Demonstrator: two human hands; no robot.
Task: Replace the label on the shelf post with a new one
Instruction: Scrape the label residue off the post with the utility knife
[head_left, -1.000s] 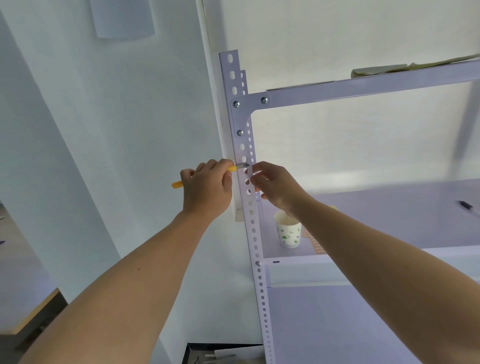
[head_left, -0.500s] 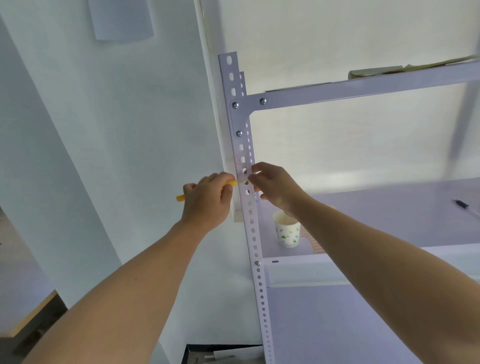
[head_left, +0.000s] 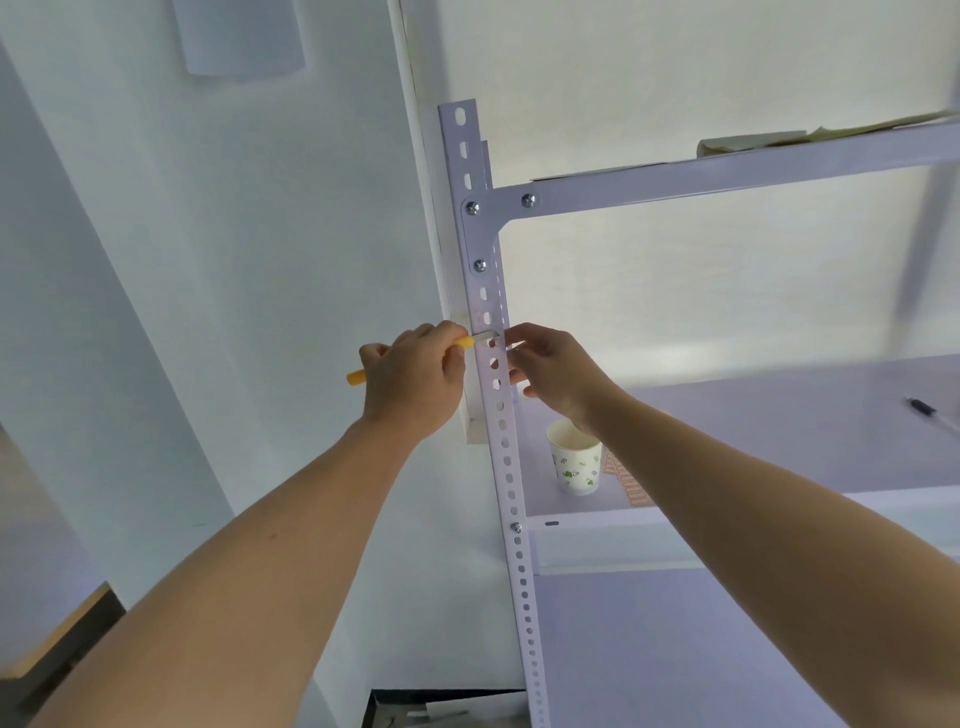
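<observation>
A white perforated shelf post (head_left: 506, 467) runs up the middle of the view. My left hand (head_left: 413, 382) grips a yellow-handled scraper (head_left: 356, 376), and its metal blade (head_left: 487, 336) lies flat across the post's face. My right hand (head_left: 553, 371) is on the post's right edge at the same height, its fingertips touching the metal beside the blade. A faint patch of residue (head_left: 475, 312) shows on the post just above the blade. I cannot make out a label on the post.
A paper cup (head_left: 575, 457) with green print stands on the middle shelf (head_left: 779, 415), beside an orange patterned sheet (head_left: 621, 475). A pen (head_left: 927, 410) lies at the shelf's right. Papers (head_left: 753, 140) sit on the top shelf. A dark box (head_left: 441, 709) is at the floor.
My left hand slid the scraper down the post half a second ago and has brought the blade back up. My right hand stayed on the post's edge.
</observation>
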